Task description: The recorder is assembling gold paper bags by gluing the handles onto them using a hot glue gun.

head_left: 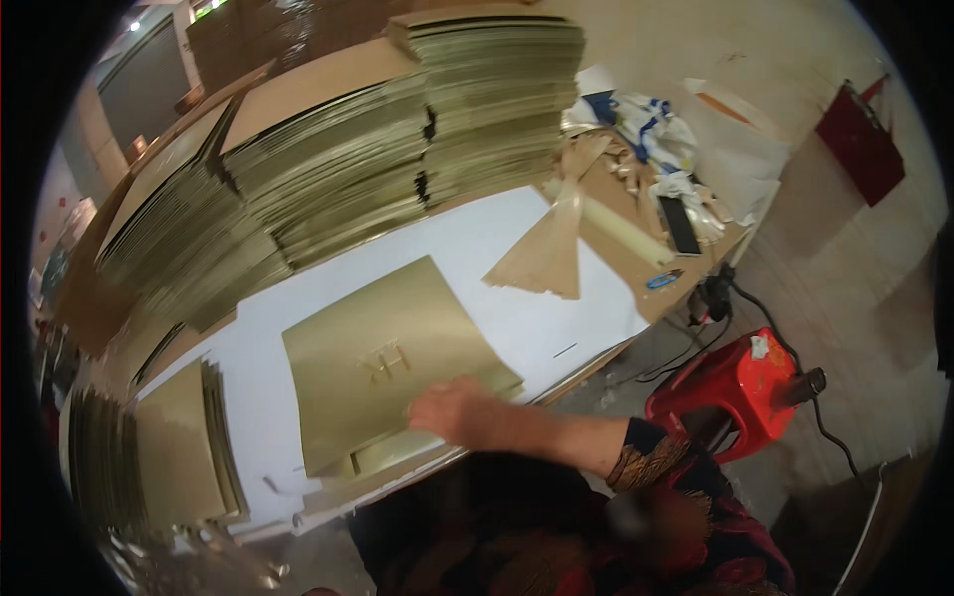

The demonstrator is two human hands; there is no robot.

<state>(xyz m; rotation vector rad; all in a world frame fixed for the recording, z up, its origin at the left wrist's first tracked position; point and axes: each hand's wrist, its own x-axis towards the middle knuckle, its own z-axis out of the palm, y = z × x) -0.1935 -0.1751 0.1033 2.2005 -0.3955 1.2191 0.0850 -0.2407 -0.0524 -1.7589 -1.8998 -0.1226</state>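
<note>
A flat gold-green card sheet (pixel 368 318), with lettering in its middle, lies on the white sheet covering the table. It has a folded strip or flap along its near edge. My right hand (pixel 455 410) reaches in from the right and rests on the near part of the card. Its fingers are curled together, and whatever they may hold is hidden. My left hand does not show. At the left on the white surface (pixel 263 397) stands a stack of similar folded gold cards (pixel 184 447).
Tall stacks of gold card (pixel 338 159) line the far side. Right of them are a torn brown paper piece (pixel 547 253), a phone (pixel 680 226), a blue cutter (pixel 664 279) and crumpled wrapping (pixel 656 134). A red stool (pixel 730 392) and black cables (pixel 795 358) are beside the table.
</note>
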